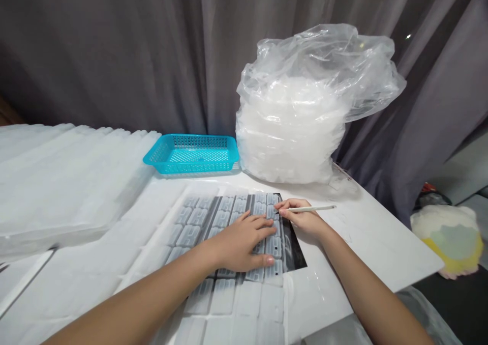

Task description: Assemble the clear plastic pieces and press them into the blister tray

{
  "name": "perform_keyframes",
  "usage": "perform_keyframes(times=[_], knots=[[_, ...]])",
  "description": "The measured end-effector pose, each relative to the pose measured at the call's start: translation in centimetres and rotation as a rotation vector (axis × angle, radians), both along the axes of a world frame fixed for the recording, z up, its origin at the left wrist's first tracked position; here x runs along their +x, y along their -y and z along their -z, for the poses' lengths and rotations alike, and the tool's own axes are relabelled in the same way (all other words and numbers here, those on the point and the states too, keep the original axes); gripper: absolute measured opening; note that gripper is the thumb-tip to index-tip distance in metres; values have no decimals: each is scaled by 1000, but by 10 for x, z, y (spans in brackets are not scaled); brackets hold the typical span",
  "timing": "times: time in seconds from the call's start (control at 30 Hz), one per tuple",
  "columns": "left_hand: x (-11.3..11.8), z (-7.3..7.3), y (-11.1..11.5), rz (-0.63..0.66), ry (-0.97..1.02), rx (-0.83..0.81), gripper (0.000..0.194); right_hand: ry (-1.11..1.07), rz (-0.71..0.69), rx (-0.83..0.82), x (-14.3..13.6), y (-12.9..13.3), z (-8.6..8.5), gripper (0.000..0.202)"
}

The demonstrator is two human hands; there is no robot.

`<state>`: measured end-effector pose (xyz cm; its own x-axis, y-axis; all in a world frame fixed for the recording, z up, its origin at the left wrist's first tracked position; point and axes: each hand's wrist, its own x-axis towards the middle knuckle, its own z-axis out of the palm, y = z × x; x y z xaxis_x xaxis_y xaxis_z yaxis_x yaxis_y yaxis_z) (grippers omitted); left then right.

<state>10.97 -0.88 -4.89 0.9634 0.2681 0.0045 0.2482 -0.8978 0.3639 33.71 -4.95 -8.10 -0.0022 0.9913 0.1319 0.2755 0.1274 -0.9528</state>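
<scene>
My left hand lies flat with its fingers spread on a translucent white sheet divided into rows of rectangular cells. Under part of this sheet is a black sheet, whose edge shows at the right. My right hand pinches a thin white pen-like tool, its tip end near the upper right cells. Small dark dots mark a couple of cells in the right column.
Behind the sheet stands a blue perforated basket. A clear plastic bag full of white material is to its right. Stacked white translucent sheets cover the left side. Grey curtains hang behind the white table.
</scene>
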Motion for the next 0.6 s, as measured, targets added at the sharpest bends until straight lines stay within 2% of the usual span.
perform_keyframes(times=[0.33, 0.53, 0.6], knots=[[0, -1, 1, -8, 1, -14, 62, 62, -6, -10, 1, 0, -1, 19], [1, 0, 1, 1, 0, 3, 63, 373, -86, 135, -6, 7, -10, 13], [1, 1, 0, 7, 0, 6, 61, 359, -16, 153, -3, 6, -10, 13]])
